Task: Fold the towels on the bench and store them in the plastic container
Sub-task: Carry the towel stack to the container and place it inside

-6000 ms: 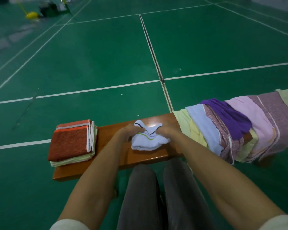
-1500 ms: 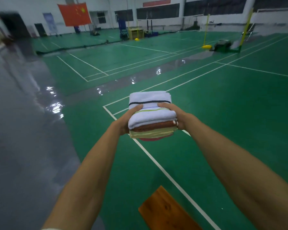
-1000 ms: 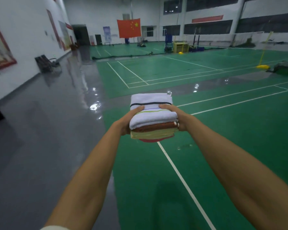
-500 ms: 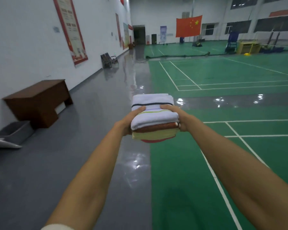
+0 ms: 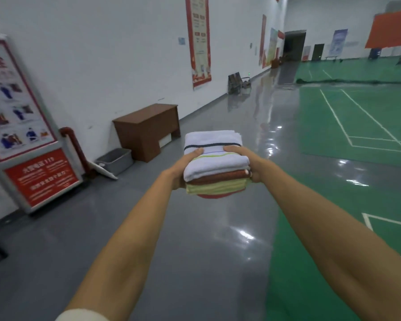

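I carry a stack of folded towels (image 5: 214,163) at chest height in front of me: a white striped one on top, then a rust-brown one, a yellow-green one and a red one underneath. My left hand (image 5: 183,169) grips the stack's left side with the thumb on top. My right hand (image 5: 245,162) grips its right side the same way. A grey plastic container (image 5: 115,161) sits on the grey floor ahead to the left, beside a brown desk. The bench is out of view.
A brown wooden desk (image 5: 148,128) stands against the white wall. A flat white lid (image 5: 105,171) leans by the container. A red and white fire-safety cabinet (image 5: 26,130) with a red pipe stands at the left. Green court floor lies to the right.
The view has swung further left while I hold the stack the same way. The desk and grey container have come nearer and toward the middle, and the fire-safety cabinet has come into view.
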